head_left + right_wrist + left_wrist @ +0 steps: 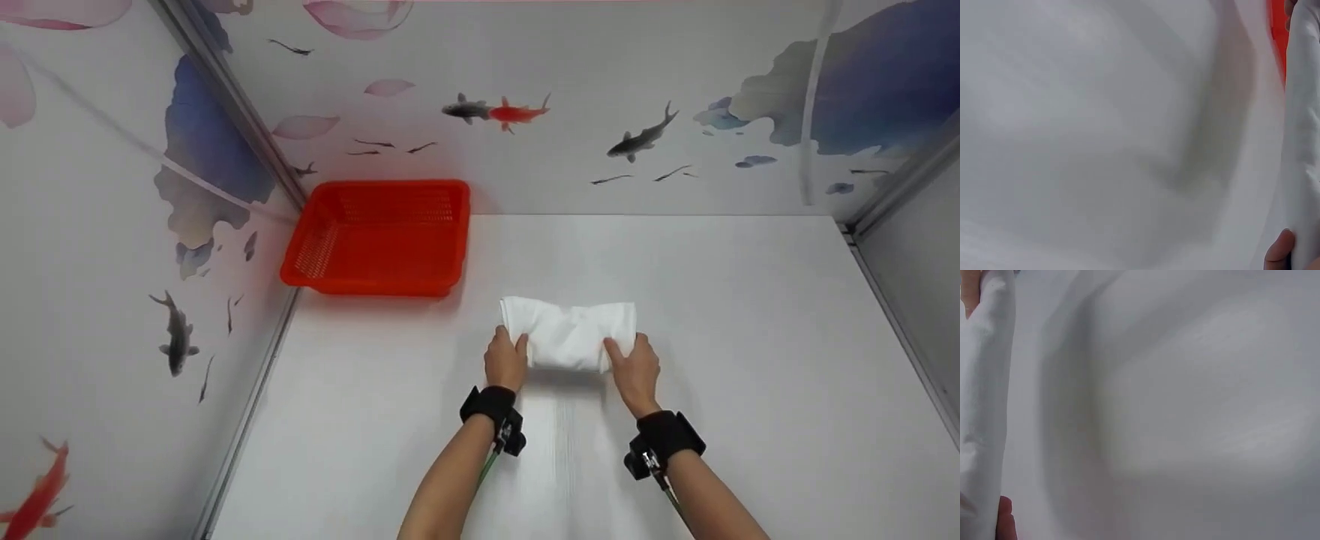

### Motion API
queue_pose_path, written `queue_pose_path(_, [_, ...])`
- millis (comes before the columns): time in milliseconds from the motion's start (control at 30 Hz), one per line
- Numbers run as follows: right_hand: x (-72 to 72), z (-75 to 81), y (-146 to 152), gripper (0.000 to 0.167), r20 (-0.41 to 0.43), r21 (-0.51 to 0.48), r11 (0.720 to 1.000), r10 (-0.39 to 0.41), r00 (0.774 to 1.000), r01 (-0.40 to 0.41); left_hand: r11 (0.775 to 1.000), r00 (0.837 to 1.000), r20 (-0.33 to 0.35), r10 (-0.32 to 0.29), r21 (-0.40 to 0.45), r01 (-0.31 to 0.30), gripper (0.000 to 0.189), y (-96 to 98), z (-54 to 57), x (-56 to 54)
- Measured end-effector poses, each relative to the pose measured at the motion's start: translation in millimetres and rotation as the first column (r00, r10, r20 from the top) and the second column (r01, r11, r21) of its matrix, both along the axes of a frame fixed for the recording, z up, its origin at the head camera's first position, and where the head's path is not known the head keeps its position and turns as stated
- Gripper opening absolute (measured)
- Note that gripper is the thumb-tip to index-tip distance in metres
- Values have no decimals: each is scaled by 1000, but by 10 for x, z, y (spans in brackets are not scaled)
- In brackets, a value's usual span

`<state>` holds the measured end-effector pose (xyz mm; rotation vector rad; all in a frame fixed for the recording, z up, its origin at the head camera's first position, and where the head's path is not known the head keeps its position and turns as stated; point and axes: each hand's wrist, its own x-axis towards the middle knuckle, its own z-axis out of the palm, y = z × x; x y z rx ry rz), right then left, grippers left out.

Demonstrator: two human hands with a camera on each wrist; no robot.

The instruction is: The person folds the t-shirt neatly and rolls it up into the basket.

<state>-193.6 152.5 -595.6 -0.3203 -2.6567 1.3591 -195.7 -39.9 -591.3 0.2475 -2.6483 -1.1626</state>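
Both hands hold a folded white cloth (574,334) by its two short sides, above the white table. My left hand (506,360) grips the left end, thumb on the upper face. At the right end, my right hand (635,371) pinches it in the same manner. A shadow lies on the table below the near edge. Along the left border of the left wrist view runs the cloth's rolled edge (985,399), with fingertips (1006,520) at its lower end. The right wrist view has the cloth (1303,129) along its right border, a fingertip (1279,247) beside it.
A red plastic basket (375,289) with perforated walls stands at the back left of the table (750,315), near the corner. Walls printed with fish and petals rise behind and to the left (97,225). A metal-edged side wall (915,262) bounds the right.
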Motion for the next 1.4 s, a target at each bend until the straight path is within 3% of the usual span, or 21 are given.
queue_pose_path(267, [-233,330,-50,42,-42,-34,999,-8,999,7,999,1000,-4,-12,39,12,28,-112,339,-281])
queue_pose_path(467, [-454,599,-146,39,-84,-44,999,27,996,-31,998,1000,-14,-12,68,13,27,-246,581,-459])
queue_pose_path(600, [-578,712,-260,39,-82,-44,996,71,994,-74,998,1000,-13,11,68,-10,28,-386,685,-550])
queue_pose_path(833, [-732,831,-457,42,-94,-45,988,143,985,-147,995,998,61,22,99,-28,30,-644,822,-686])
queue_pose_path(1000, [-785,871,-552,42,-67,-30,981,191,979,-194,994,993,117,24,106,-37,32,-787,859,-737])
queue_pose_path(1133, [-779,828,-600,36,-26,-7,970,244,969,-245,995,986,165,28,91,-44,36,-887,814,-735])
queue_pose_path(1300, [-764,675,-615,14,10,17,945,326,945,-327,998,982,184,27,42,-35,38,-974,719,-701])
queue_pose_path(1400, [-801,510,-614,11,1,34,925,380,925,-379,999,981,192,37,-22,-33,36,-1003,653,-659])
